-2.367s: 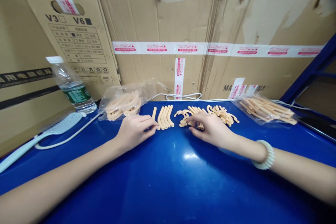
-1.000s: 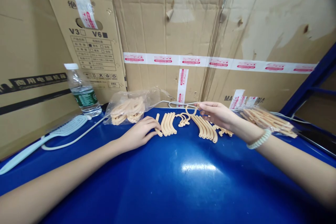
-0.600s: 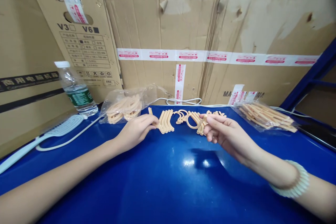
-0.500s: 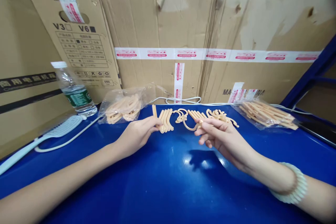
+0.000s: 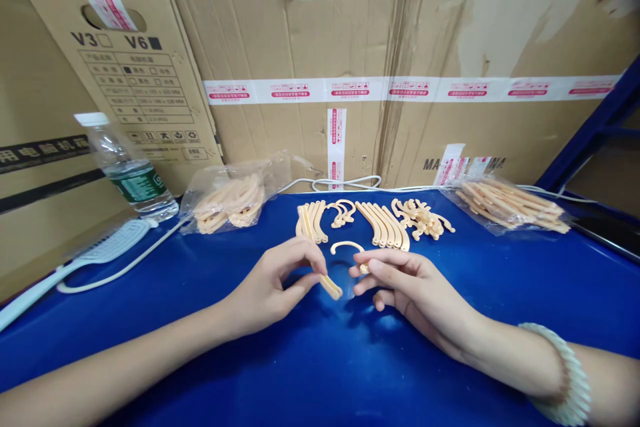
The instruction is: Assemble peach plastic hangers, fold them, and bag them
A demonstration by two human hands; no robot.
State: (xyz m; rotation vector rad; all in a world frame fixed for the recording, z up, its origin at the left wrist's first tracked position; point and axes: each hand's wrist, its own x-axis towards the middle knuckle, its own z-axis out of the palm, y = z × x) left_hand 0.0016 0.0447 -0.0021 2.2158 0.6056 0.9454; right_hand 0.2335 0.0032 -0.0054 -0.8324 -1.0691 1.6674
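My left hand (image 5: 274, 283) pinches a beige slotted plastic strip (image 5: 331, 287) between thumb and fingertips. Its near end points down towards the middle, and the fingers cover part of it. A beige curved hook (image 5: 347, 245) with a small knob at its base is held in the fingertips of my right hand (image 5: 413, 290). Strip and hook are a short gap apart, above the blue table (image 5: 300, 373). Beyond the hands lie a row of similar strips (image 5: 317, 220), a few loose hooks (image 5: 342, 211), a second row of curved strips (image 5: 383, 227) and a pile of small hook-shaped parts (image 5: 423, 219).
Clear bags of beige parts lie at left (image 5: 227, 203) and right (image 5: 510, 207). A water bottle (image 5: 133, 177) and a pale blue hairbrush (image 5: 113, 243) are on the left. A white cable (image 5: 345, 181) runs along the cardboard wall (image 5: 300, 33) behind.
Both hands have come nearer to me and closer to each other. The left hand has brought its strip away from the left row and tilted its near end down. The right hand still holds the hook.
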